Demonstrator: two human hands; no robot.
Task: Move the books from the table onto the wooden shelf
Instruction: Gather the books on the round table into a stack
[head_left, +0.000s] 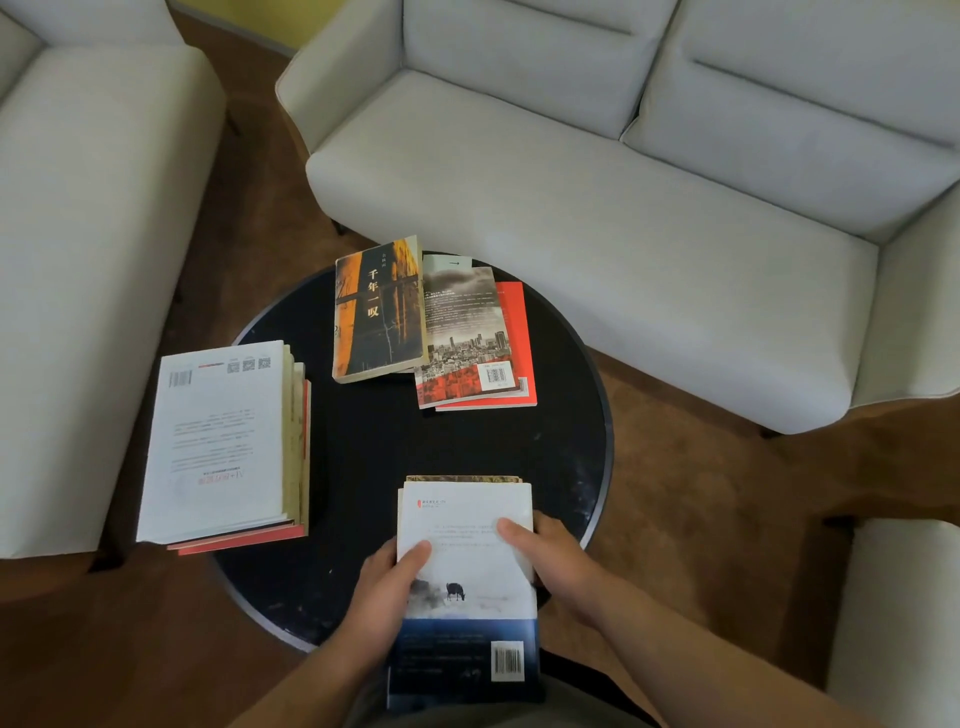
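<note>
Now we stand over a round black bench (467, 447) and hold a small pile of books at its near edge. Our left hand (387, 587) grips the pile's left side, thumb laid flat on the white cover (467, 551) of the top book, which shows a small dark animal and a barcode. Our right hand (550, 556) grips the right side, thumb also on the cover; the fingers of both hands curl under the pile, out of sight. At least one more book (462, 478) shows as a thin edge at the pile's far end.

Left of the bench's middle, a stack (228, 447) of several books sits with a white back cover on top, hanging a little over the bench's left rim. At the far side of the bench lies an orange book (379, 312), its right edge resting on a grey book (462, 338) with a city photograph. That grey one lies on a red book (514, 343), and a pale book (447, 262) peeks out at the far end of the group.

Beyond the bench stands a pale grey sofa (623, 182), and another pale seat (78, 234) is left of the bench. Brown carpet (701, 493) covers the floor. We cannot see a shelf.
</note>
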